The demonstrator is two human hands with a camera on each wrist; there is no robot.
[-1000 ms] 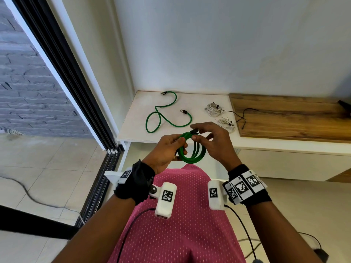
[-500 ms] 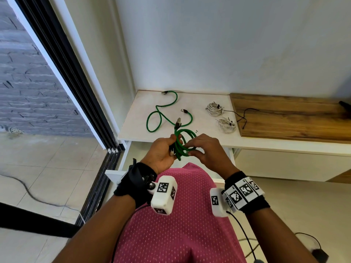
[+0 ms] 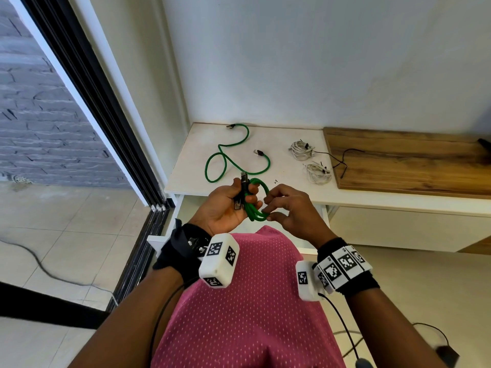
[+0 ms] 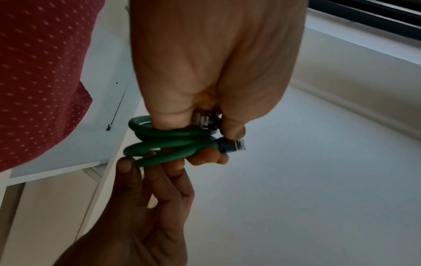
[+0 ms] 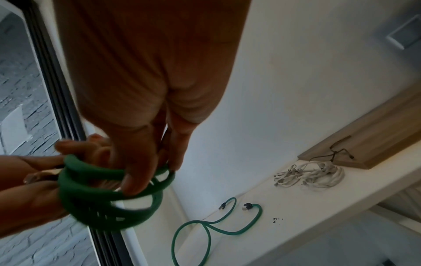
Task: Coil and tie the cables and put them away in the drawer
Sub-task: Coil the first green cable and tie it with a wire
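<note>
Green cable coil held in both hands at frame centre, not yet tied.

The coiled green cable is gripped by the left hand, fingers curled round the loops and both plugs; the loops' lower right side is pinched by the right hand. A second green cable is left uncoiled on the white desk, upper centre of the head view, with two white cable bundles to its right beside a wooden board. An open drawer is partly seen below the hands. Risk, as judged: stiff loops could spring open if either grip is eased before a tie is applied; a plug could slip out and the coil be undone. No tie is seen in the hands.
</note>
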